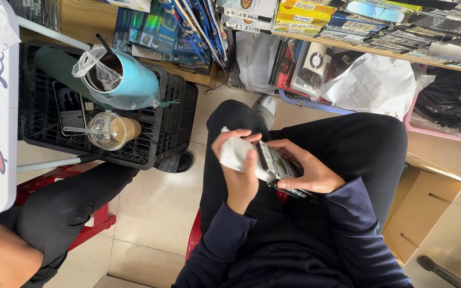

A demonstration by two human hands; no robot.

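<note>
I sit with dark trousers and dark blue sleeves, both hands over my lap. My left hand (239, 169) grips a crumpled white cloth (234, 155) and presses it against a phone (276, 165). My right hand (305, 169) holds the phone from the right side, fingers curled under it. The phone is tilted on its edge, so its face is partly hidden by the cloth and fingers. A dark flat package (301, 195) lies beneath the right hand on my lap.
A black crate (174, 114) to the left carries a teal tumbler (126, 80), an iced drink cup (109, 130) and a phone. Another person's leg (54, 213) rests on a red stool. A cardboard box (425, 205) stands right; shelves of packaged goods line the top.
</note>
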